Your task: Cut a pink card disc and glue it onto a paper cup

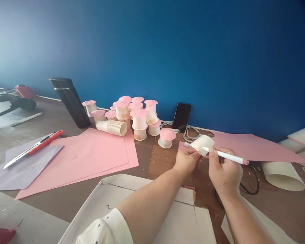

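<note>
My left hand [186,160] is closed on a white paper cup [202,143], held on its side just above the brown table [165,159]. My right hand [225,171] pinches a white pencil [227,156] with a pink eraser end pointing right. The pencil's tip touches the cup's side near its rim. A small pink piece shows behind the cup at its left edge. Both forearms reach in from the bottom of the view.
Pink paper sheets [91,156] lie left, another pink sheet [254,145] right. A cluster of pink-capped cups [137,115] and a lying cup stack [113,127] stand at the back, beside a black flask [71,101] and a phone [181,117]. A red cutter [35,146], a cardboard box lid [142,210] and a paper roll [282,174] lie around.
</note>
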`<action>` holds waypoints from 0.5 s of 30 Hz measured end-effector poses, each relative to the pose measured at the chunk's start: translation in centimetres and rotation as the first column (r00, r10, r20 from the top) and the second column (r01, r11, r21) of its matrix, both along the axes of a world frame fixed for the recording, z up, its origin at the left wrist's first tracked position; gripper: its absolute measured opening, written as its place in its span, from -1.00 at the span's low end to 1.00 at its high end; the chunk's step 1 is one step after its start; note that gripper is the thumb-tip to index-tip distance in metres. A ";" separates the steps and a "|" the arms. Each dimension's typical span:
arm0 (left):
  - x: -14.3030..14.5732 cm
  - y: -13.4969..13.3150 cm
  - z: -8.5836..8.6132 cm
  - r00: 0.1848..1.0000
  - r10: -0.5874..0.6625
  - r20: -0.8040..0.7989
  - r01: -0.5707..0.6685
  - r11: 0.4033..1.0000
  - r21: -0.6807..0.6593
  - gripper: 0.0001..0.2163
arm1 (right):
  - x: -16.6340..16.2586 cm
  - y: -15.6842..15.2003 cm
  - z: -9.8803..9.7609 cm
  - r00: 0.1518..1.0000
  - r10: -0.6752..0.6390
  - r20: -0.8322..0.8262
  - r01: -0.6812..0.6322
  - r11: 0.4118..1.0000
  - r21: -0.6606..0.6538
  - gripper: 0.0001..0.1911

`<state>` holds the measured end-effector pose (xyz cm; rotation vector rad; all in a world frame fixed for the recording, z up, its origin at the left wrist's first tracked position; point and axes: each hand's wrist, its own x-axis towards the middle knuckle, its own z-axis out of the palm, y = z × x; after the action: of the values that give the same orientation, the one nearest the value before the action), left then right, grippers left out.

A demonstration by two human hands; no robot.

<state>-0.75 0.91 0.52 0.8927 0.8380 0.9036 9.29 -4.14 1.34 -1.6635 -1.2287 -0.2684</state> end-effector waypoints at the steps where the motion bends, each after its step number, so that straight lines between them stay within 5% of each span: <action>1: 0.0 0.0 0.0 1.000 -0.001 0.006 0.001 1.000 -0.001 -0.83 | 0.0 0.0 -0.1 1.000 -0.004 0.012 0.004 1.000 -0.006 -0.69; 15: 0.3 0.2 -0.5 0.999 -0.007 0.040 0.007 1.000 -0.021 -0.85 | 0.1 0.2 -0.1 0.999 -0.025 0.026 0.025 1.000 -0.012 -0.69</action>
<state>-0.47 1.13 -0.01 0.8564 0.8085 0.9021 9.40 -3.96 1.24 -1.6912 -1.2314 -0.2991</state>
